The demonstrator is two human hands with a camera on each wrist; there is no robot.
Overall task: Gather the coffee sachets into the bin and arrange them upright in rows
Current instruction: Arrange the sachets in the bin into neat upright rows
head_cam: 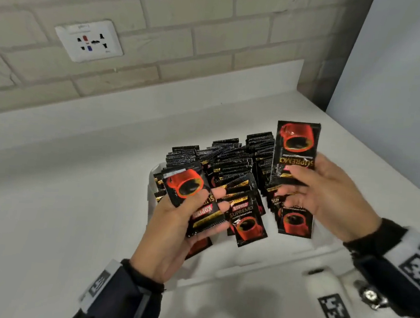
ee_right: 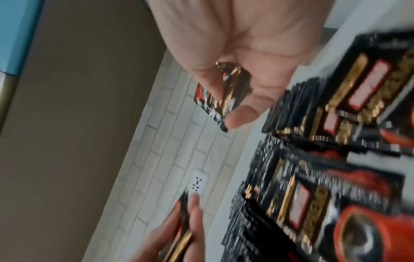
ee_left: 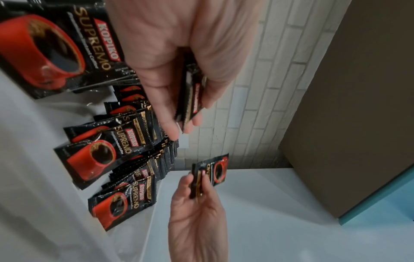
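Black coffee sachets (head_cam: 229,166) with a red cup print stand packed in rows in a white bin (head_cam: 150,196) on the counter; a few at the front lean loosely (head_cam: 246,222). My left hand (head_cam: 207,200) grips a small stack of sachets (head_cam: 187,187) over the bin's front left; the left wrist view shows that stack (ee_left: 192,95) edge-on between thumb and fingers. My right hand (head_cam: 302,186) holds a sachet (head_cam: 295,147) upright above the bin's right side, pinched at its lower end (ee_right: 224,95). The rows in the bin (ee_right: 313,177) look blurred in the right wrist view.
A white counter (head_cam: 73,170) runs to a pale brick wall with a socket plate (head_cam: 89,40). A light blue panel (head_cam: 405,88) closes the right side. A white device with black marker squares (head_cam: 333,309) and a cable lie near the front right.
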